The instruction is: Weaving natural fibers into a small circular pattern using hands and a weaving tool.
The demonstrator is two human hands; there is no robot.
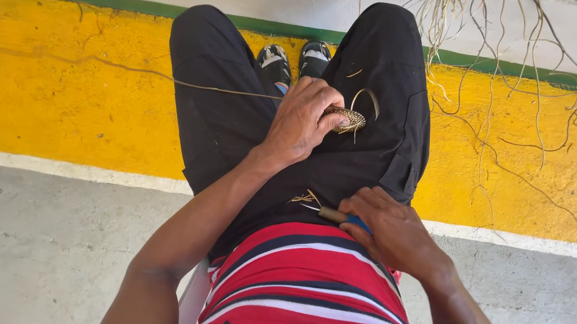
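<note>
Two hands busy, left hand [301,121] clamped over small woven disc [347,120] on thigh, right hand [391,231] gripping wooden-handled tool [338,216].

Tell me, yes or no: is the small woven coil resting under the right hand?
No: the left hand holds the woven coil on the lap, while the right hand grips a tool.

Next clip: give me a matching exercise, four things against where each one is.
1. left hand
2. right hand
3. woven disc
4. loose fibres

a. on the yellow floor, by the right leg
b. held on the right thigh
c. gripping a tool at the waist
d. closed over the woven piece

Pairs: 1-d, 2-c, 3-b, 4-a
</note>
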